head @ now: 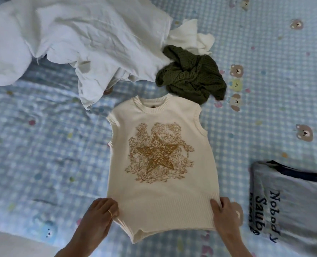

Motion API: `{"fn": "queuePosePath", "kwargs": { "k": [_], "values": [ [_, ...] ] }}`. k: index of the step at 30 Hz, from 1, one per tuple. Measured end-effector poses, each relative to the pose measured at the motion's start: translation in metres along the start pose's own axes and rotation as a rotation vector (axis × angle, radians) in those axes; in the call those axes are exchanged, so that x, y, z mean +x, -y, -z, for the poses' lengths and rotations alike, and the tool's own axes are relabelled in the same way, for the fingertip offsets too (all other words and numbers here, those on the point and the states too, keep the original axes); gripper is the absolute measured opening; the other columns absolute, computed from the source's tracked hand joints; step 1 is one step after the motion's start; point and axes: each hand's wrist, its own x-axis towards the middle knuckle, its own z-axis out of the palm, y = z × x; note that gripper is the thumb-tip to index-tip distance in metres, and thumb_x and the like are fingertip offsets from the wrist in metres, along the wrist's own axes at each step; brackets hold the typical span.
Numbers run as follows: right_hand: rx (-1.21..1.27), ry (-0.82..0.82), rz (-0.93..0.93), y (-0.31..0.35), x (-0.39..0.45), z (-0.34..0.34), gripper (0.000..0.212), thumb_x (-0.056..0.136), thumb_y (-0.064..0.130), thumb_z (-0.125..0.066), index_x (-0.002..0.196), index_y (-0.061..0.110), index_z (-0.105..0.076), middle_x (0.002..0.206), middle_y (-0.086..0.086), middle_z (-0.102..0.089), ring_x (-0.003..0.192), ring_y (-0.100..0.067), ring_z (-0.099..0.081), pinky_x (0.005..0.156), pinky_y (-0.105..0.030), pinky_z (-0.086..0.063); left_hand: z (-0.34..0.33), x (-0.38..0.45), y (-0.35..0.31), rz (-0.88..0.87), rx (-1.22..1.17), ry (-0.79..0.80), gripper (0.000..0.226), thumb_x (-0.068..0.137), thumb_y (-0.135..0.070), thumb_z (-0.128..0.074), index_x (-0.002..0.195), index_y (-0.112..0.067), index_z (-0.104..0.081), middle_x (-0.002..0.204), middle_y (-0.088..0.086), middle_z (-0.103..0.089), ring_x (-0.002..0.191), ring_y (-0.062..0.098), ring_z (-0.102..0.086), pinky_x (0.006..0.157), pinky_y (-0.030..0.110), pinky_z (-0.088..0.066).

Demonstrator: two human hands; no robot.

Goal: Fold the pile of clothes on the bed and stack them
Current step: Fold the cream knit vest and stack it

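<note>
Grey folded shirt (291, 204): "Nobody", "Saub…" readable; rest unclear.

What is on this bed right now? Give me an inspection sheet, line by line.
Surface: blue checked bedsheet with bear prints.
Job's things: cream vest spread flat, star print up; green knit crumpled; white garment unfolded; folded grey shirt at right.
Clutter: white duvet bunched at top left.
Hands: left hand and right hand grip the vest's hem corners.
Cables: nothing seen.
Surroundings: pale floor strip, lower left.

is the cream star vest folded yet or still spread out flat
Spread flat. The cream vest lies front up, full length, star print showing; both hands hold its hem.
</note>
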Motion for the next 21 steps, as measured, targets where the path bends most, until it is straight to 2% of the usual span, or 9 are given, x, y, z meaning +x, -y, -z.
{"fn": "queuePosePath", "kwargs": {
  "k": [3,5,7,8,10,12,16,19,21],
  "values": [
    [-0.020,0.187,-0.085,-0.018,-0.027,-0.013,0.015,0.092,0.015,-0.057,0.091,0.002,-0.051,0.090,-0.018,-0.057,0.083,-0.028,-0.052,0.070,-0.036,-0.036,-0.011,-0.024,-0.002,0.090,0.077,0.110,0.030,0.058,-0.008,-0.036,0.064,-0.015,-0.065,0.086,-0.005,-0.059,0.082,0.010,-0.045,0.073,0.021,-0.035],
    [-0.208,0.140,-0.024,-0.025,-0.038,-0.020,0.024,0.088,0.014,-0.063,0.106,0.000,-0.056,0.108,-0.022,-0.059,0.103,-0.035,-0.055,0.083,-0.039,-0.044,-0.022,-0.031,-0.012,0.163,0.063,0.086,0.042,0.054,-0.008,-0.029,0.060,-0.014,-0.070,0.094,-0.008,-0.051,0.084,0.011,-0.045,0.072,0.021,-0.039],
    [-0.360,-0.082,0.245,-0.017,-0.042,-0.027,0.044,0.087,0.023,-0.062,0.123,-0.003,-0.056,0.124,-0.024,-0.056,0.117,-0.041,-0.053,0.092,-0.047,-0.047,-0.035,-0.021,-0.030,0.236,0.018,0.022,0.050,0.059,-0.003,-0.030,0.086,-0.010,-0.071,0.107,0.000,-0.065,0.099,0.015,-0.049,0.080,0.026,-0.049],
    [-0.369,-0.136,0.423,-0.004,-0.043,-0.032,0.052,0.090,0.031,-0.052,0.131,-0.002,-0.051,0.134,-0.023,-0.051,0.124,-0.039,-0.049,0.098,-0.048,-0.042,-0.042,-0.011,-0.038,0.255,0.014,0.005,0.052,0.064,0.000,-0.033,0.105,-0.008,-0.065,0.120,0.007,-0.064,0.113,0.020,-0.048,0.091,0.029,-0.047],
    [-0.443,-0.055,0.713,0.026,-0.038,-0.047,0.058,0.095,0.038,-0.031,0.146,0.010,-0.033,0.153,-0.013,-0.030,0.141,-0.031,-0.029,0.113,-0.046,-0.022,-0.050,0.011,-0.041,0.285,0.066,0.038,0.056,0.077,-0.003,-0.043,0.133,-0.005,-0.049,0.142,0.015,-0.045,0.133,0.029,-0.035,0.111,0.036,-0.027],
    [-0.596,0.050,0.817,0.040,-0.014,-0.058,0.058,0.097,0.042,-0.018,0.150,0.019,-0.018,0.158,-0.005,-0.013,0.146,-0.026,-0.012,0.118,-0.048,-0.011,-0.050,0.020,-0.027,0.356,0.182,0.080,0.049,0.093,-0.022,-0.037,0.137,-0.002,-0.045,0.146,0.017,-0.038,0.137,0.033,-0.032,0.112,0.041,-0.020],
    [-0.794,0.052,0.607,0.017,0.045,-0.038,0.073,0.084,0.053,0.014,0.150,0.022,0.006,0.158,0.003,0.012,0.146,-0.016,0.013,0.119,-0.044,0.001,-0.043,-0.004,0.007,0.499,0.221,0.224,0.065,0.100,-0.037,-0.009,0.129,0.000,-0.054,0.138,0.018,-0.049,0.126,0.030,-0.050,0.102,0.043,-0.029],
    [-0.659,-0.043,0.492,0.027,0.061,-0.017,0.089,0.082,0.059,0.023,0.150,0.010,-0.007,0.159,-0.007,-0.004,0.147,-0.023,-0.005,0.119,-0.047,-0.011,-0.033,0.001,0.013,0.558,0.207,0.160,0.066,0.102,-0.036,-0.010,0.123,0.007,-0.056,0.130,0.025,-0.053,0.115,0.039,-0.057,0.106,0.041,-0.025],
    [-0.571,-0.091,0.604,0.060,0.070,-0.017,0.076,0.093,0.054,0.008,0.149,0.007,-0.011,0.158,-0.010,-0.009,0.147,-0.024,-0.009,0.119,-0.045,-0.013,-0.026,0.038,0.024,0.529,0.220,0.020,0.059,0.102,-0.033,-0.015,0.129,0.006,-0.050,0.134,0.026,-0.049,0.122,0.041,-0.050,0.111,0.038,-0.019]
  ]
}}
